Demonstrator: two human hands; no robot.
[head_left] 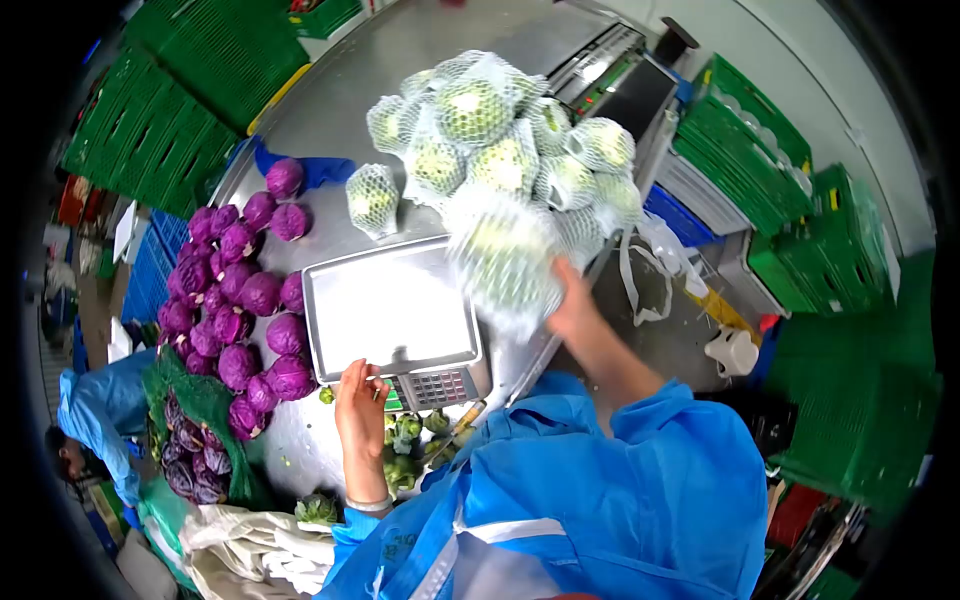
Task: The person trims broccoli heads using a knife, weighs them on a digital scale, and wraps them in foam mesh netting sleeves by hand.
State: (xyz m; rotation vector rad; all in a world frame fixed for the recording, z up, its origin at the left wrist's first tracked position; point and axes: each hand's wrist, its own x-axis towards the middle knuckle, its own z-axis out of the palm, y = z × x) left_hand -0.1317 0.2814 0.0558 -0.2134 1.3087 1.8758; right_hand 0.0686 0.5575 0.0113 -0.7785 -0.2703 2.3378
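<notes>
Supporting the weight with the whole palm is advised, so that the netting is not snagged on neighbours. In the head view, a blurred net-wrapped vegetable (505,262) appears gripped by the right hand (572,302), just left of it, its fingers partly hidden. Beyond that hand, a wrapped pile (480,110) is seen. The left hand (358,402) is half-open, nothing held, at the scale (392,310); whether it is touched cannot be told.

Held netted vegetable (505,262), motion-blurred
</notes>
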